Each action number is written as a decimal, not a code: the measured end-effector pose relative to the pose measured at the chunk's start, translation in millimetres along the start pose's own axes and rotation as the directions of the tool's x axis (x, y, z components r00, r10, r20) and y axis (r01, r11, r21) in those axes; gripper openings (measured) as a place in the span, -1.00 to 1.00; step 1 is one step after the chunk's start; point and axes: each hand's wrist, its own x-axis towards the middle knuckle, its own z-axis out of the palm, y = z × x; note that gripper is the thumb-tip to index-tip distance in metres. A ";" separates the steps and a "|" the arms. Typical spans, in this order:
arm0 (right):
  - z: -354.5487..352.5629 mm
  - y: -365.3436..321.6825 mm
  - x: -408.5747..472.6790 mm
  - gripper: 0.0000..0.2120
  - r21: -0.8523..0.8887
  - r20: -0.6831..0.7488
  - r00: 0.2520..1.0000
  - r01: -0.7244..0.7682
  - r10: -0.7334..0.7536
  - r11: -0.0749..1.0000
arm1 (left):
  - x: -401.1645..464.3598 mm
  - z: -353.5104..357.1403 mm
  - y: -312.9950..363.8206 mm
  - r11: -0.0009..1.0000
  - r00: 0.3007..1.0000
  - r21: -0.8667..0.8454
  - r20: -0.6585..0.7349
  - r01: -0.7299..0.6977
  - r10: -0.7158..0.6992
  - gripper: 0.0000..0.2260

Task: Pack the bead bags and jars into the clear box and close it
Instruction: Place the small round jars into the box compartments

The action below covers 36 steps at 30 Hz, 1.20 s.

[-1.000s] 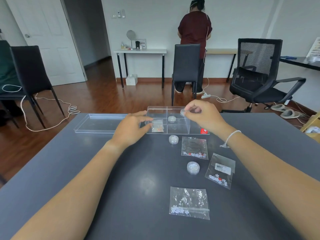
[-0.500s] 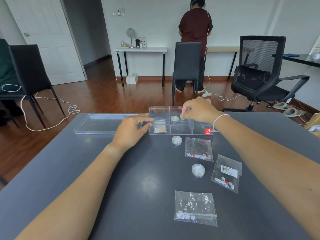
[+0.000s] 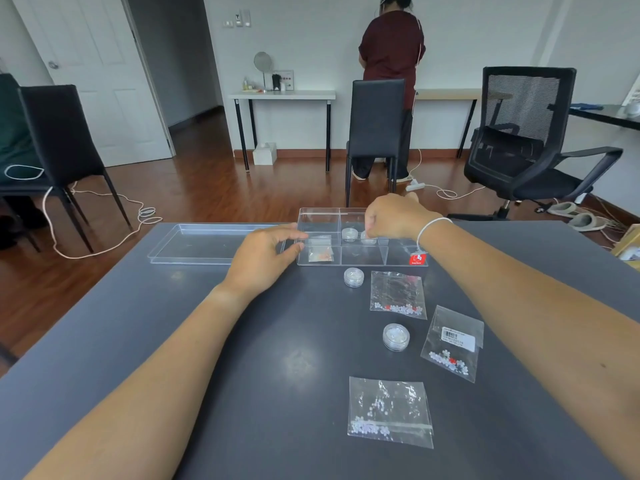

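Pinched between the fingertips of the right hand (image 3: 391, 216) was a small clear jar (image 3: 368, 238), held low inside a middle compartment of the clear box (image 3: 401, 253), just beside a second jar (image 3: 349, 233) already sitting there. That grip was closed on the jar from above, with the knuckles hiding most of it, so whether its base had reached the floor of the box could not be told. The left hand (image 3: 265, 259) lay on the counter (image 3: 242, 341) with its fingers extended against the box's left wall, holding nothing but steadying the box.

One small bead bag (image 3: 320, 253) lay in the front-left compartment. Still out on the counter were two more jars, one near the box's front wall (image 3: 353, 277) and one further toward the camera (image 3: 396, 336), and three bead bags (image 3: 397, 295) (image 3: 452, 342) (image 3: 389, 412). The lid (image 3: 207, 244) lay flat to the left of the box, so the packing looked to be less than half done.

To finish this placement well, the jar probably needed to be set down flat and clear of its neighbour before the fingertips let go, so that neither tipped against the divider. Keeping the left fingers pressed on the wall should stop the light box from sliding. The bags, being limp, would likely need flattening to fit under the lid.
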 end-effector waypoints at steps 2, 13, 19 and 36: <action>-0.8 0.1 -4.5 -0.90 0.009 -0.011 1.000 0.008 -0.008 1.000 | -0.3 0.1 0.5 1.000 1.000 -0.009 -0.002 -0.005 0.005 -0.83; -9.1 -10.4 -108.4 -0.94 0.496 -0.214 0.965 0.242 -0.152 0.834 | -2.1 -0.9 4.7 0.996 0.999 0.082 -0.009 -0.034 0.035 -0.78; 13.3 -3.7 -148.6 -0.87 0.481 -0.017 0.933 0.323 -0.360 0.815 | -10.8 4.4 35.3 0.942 0.956 0.200 -0.062 -0.270 0.287 -0.74; 25.8 0.8 -158.3 -0.76 0.420 -0.023 0.924 0.355 -0.381 0.835 | -27.6 33.6 51.0 0.904 0.920 0.316 0.352 -0.289 0.171 -0.71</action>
